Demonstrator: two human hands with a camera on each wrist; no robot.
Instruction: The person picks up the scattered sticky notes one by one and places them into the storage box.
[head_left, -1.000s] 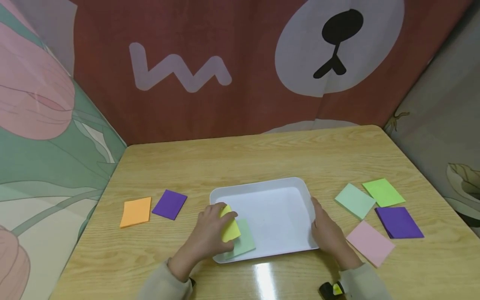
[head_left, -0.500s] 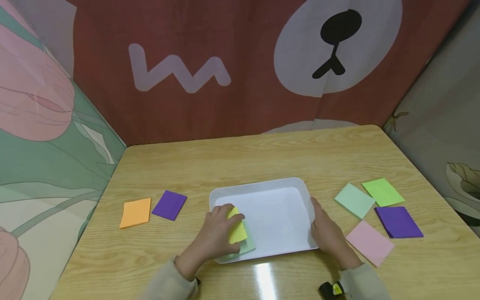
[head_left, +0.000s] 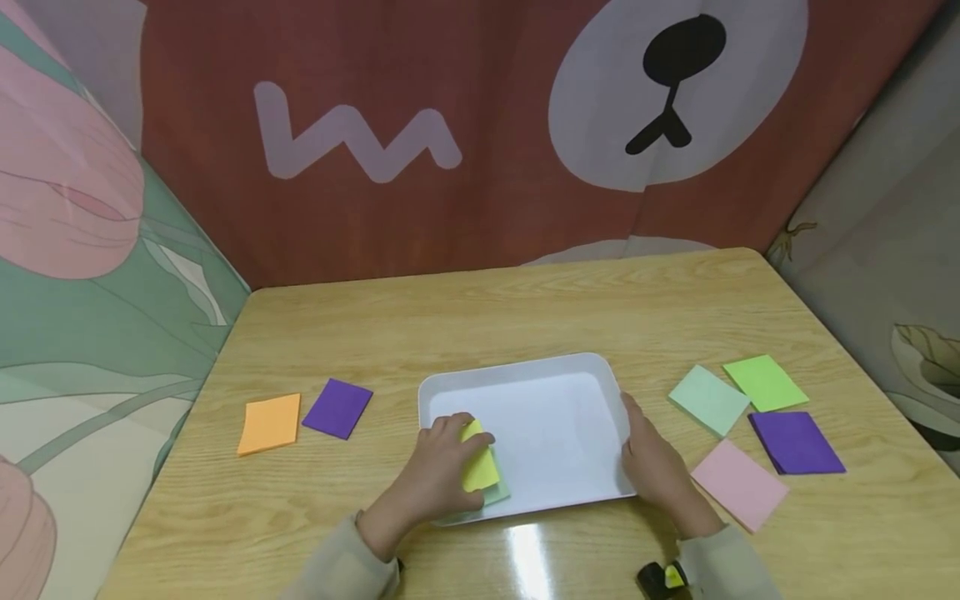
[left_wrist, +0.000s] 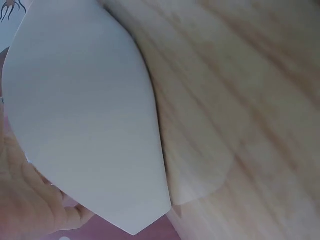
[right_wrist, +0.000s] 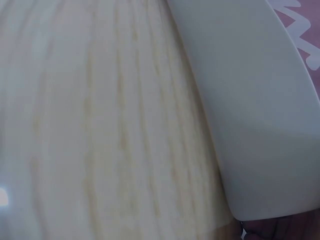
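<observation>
Yellow, a paper pad (head_left: 482,467) is pinched between the left hand's (head_left: 435,471) thumb and fingers, overlapping a pale green pad (head_left: 497,493) at the left end of a white tray (head_left: 551,433). The right hand (head_left: 654,462) touches the tray's right edge; whether its fingers curl round it, I cannot tell. Beyond, 2 pads (head_left: 337,408) lie left, 4 coloured pads (head_left: 709,400) right, on a wood-grained table (head_left: 375,329).
</observation>
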